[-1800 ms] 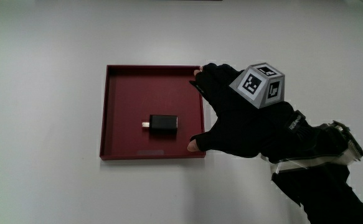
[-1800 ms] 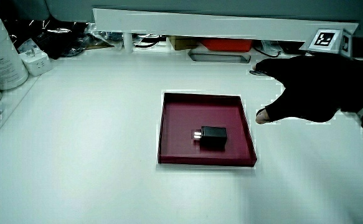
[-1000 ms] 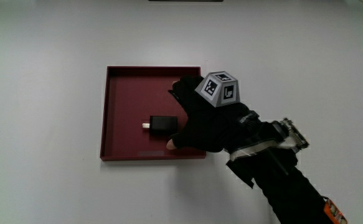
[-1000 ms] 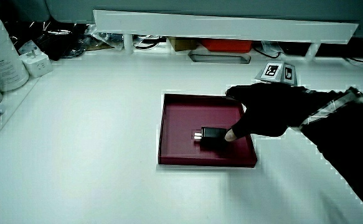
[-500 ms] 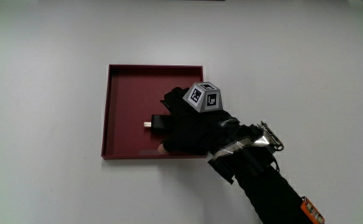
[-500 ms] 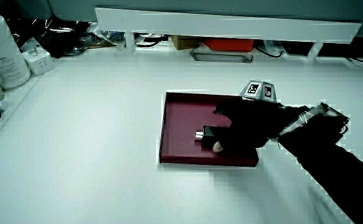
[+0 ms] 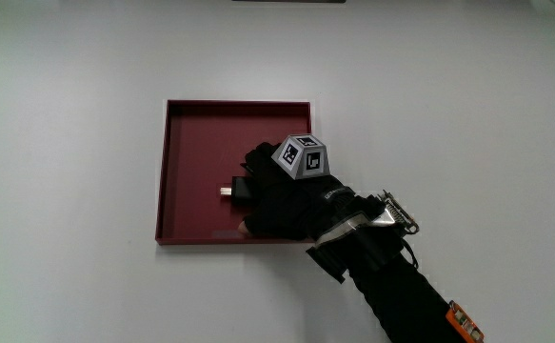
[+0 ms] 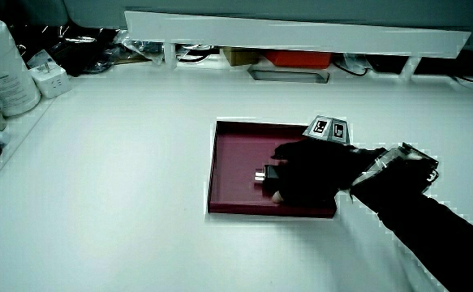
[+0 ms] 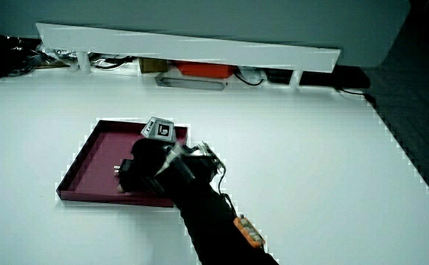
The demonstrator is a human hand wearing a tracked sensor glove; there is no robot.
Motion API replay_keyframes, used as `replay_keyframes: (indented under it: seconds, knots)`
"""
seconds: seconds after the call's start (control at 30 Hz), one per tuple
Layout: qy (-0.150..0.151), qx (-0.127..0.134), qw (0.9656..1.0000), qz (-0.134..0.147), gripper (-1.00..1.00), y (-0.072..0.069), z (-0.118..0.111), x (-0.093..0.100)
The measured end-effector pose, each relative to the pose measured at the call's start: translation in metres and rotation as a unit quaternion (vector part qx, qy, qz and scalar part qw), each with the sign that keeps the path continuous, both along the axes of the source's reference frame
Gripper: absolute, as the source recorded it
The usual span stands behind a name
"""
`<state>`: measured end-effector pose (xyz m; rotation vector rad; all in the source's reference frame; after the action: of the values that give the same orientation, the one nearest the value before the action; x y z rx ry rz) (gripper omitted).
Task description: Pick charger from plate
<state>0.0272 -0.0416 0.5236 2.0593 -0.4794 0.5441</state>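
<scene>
Main view: one hands [image 7: 275,195] clasping one charger [image 7: 239,190] in one red plate [image 7: 193,152].

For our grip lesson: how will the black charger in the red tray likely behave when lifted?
The charger looks like a small rigid block, so probably stiff and light. Flat-sided, it should not roll. The hand covers most of it on the tray, so one hand likely suffices.

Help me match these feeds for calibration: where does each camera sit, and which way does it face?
Main view: overhead, looking down on the red tray; hand, forearm show.
Side view: person's side, facing the partition; hand over the charger.
Side view: same direction, different angle; hand, forearm.
Shared: tray, charger, hand.
</scene>
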Motion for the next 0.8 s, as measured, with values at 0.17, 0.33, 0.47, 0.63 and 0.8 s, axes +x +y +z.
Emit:
replay_keyframes:
  seconds: [0.17,0.33,0.47,0.63,0.8]
  knots:
    - [0.005,0.007,1.0,0.002,0.19,0.0001,0.0036,-0.0019]
    - [-0.005,0.028,0.9996,0.008,0.35,-0.0005,-0.0021,-0.0039]
    - [0.01,0.036,0.9992,0.015,0.48,-0.0011,0.0018,-0.0046]
    - [0.008,0.052,0.9983,0.024,0.65,-0.0012,-0.0015,-0.0051]
    - [0.007,0.062,0.9978,0.023,0.81,-0.0011,-0.0027,-0.0052]
